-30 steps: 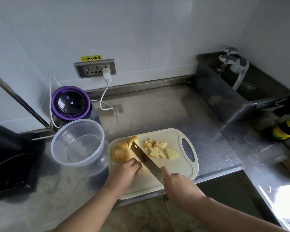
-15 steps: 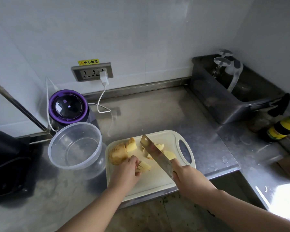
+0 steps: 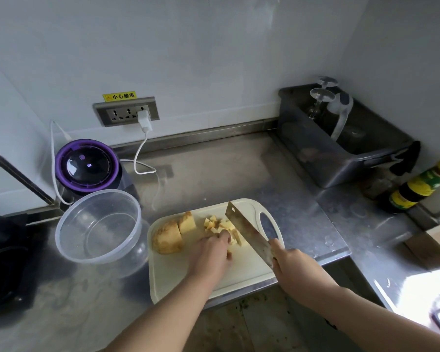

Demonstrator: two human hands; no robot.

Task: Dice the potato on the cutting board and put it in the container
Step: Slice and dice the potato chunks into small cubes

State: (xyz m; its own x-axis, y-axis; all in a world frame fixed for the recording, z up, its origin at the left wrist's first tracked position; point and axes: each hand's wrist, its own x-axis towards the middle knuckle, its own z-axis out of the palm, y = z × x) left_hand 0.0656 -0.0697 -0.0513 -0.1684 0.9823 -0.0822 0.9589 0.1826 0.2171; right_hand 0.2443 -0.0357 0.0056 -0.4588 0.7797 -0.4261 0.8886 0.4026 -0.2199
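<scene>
Right hand [image 3: 294, 266] gripped the cleaver [image 3: 247, 231] by its handle, blade tilted over the dice. Left hand [image 3: 211, 252], fingers curled, held down cut potato pieces [image 3: 215, 223]. The uncut potato [image 3: 168, 238] lay on the cutting board [image 3: 186, 278], the clear container [image 3: 97, 261] just left of it.

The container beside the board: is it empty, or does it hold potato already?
Empty. The container shows only its bare clear bottom; the potato dice lie on the board.

Right hand [image 3: 294, 265] gripping cleaver [image 3: 247, 231], left hand [image 3: 210, 252] holding potato dice [image 3: 214, 222]
</scene>
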